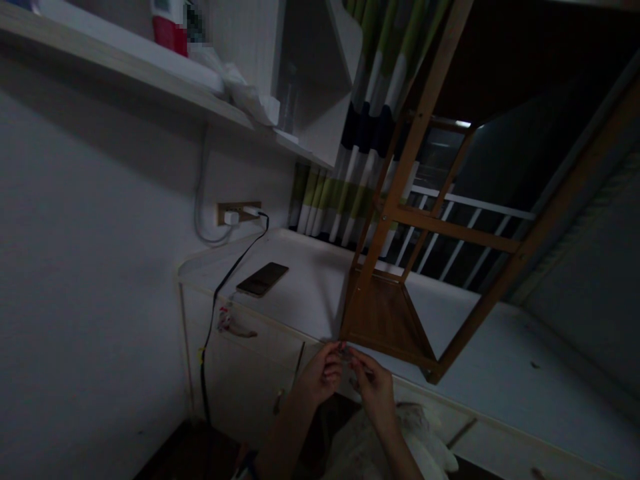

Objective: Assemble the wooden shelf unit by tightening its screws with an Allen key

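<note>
My left hand (323,375) and my right hand (371,385) are close together in front of the cabinet's front edge. The fingers of both are pinched round a small, partly clear object (346,355) between them. In the dim light I cannot make out its kind. Just beyond the fingertips stands the corner of a wooden rack (387,317) on the white cabinet top (310,287). A pale, soft-looking thing (420,433) lies below my right forearm.
A dark phone (263,279) lies on the cabinet top to the left. A black cord (220,283) runs from the wall socket (239,212) down past the drawer handle (240,331). Overhead on the left juts a shelf (125,83). Patterned curtains (345,200) hang behind.
</note>
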The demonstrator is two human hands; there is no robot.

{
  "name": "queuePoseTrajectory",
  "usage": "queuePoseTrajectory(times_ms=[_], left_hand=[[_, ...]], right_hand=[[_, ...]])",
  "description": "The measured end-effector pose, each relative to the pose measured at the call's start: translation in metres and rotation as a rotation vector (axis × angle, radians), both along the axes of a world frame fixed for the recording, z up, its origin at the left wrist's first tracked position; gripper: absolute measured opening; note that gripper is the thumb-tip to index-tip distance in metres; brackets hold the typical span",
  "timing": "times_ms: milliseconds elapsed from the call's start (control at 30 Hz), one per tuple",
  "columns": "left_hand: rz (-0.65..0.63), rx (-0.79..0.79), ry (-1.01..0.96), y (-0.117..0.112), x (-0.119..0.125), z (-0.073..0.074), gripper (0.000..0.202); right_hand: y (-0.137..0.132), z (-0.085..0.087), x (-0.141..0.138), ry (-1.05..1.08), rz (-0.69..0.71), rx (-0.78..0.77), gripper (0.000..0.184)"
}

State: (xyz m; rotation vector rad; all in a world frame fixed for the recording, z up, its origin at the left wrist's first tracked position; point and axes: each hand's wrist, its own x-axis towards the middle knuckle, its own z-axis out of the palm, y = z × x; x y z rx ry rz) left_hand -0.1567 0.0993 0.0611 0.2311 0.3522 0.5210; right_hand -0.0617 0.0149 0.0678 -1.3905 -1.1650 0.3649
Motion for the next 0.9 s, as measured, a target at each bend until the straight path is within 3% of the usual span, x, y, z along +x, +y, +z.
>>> queuePoseTrajectory(times_ms=[500, 900], left_hand=[[0.026, 0.022, 0.042, 0.0018, 0.0029, -0.0032, 0.01], [-0.018, -0.07, -0.038, 0.0044, 0.003, -0.0004, 0.01]], right_hand=[[0.0004, -0.0021, 0.0021, -0.181, -0.056, -0.02, 0.029], [0.005, -0.0029, 0.0009, -0.268, -0.096, -0.005, 0.025]])
